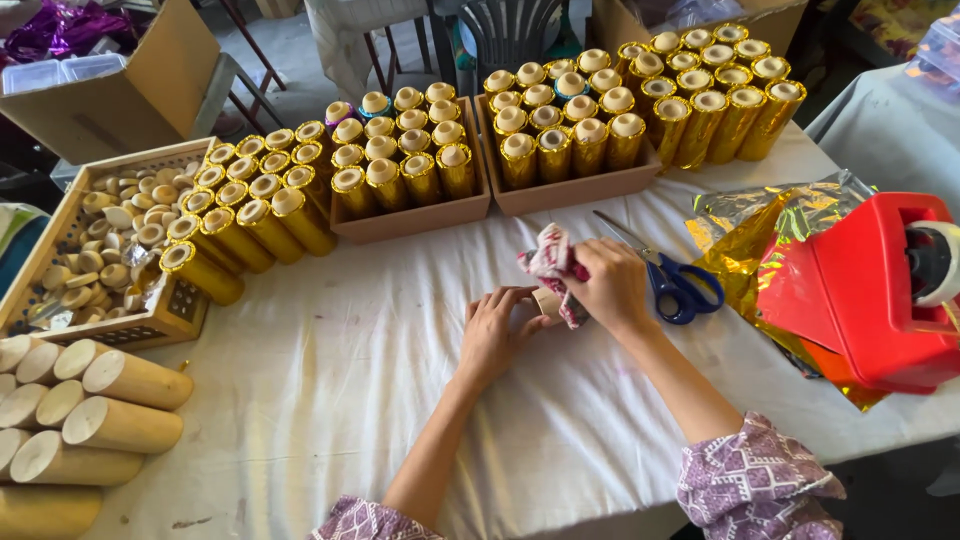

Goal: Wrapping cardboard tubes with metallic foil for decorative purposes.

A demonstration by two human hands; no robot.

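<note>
Bare wood, a short pale wooden cylinder (545, 302) lies steadied on the white tablecloth (350, 350) by the left hand (492, 335), fingers curled round it, while the right hand (610, 285) clamps a crumpled patterned rag (552, 262) against its end.

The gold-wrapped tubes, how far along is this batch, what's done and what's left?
Done: many gold-wrapped tubes fill boxes and lie stacked. In hand: left hand steadies a bare tube; right hand holds a cloth on it. Left: plain tubes piled at the table's left edge.
</note>
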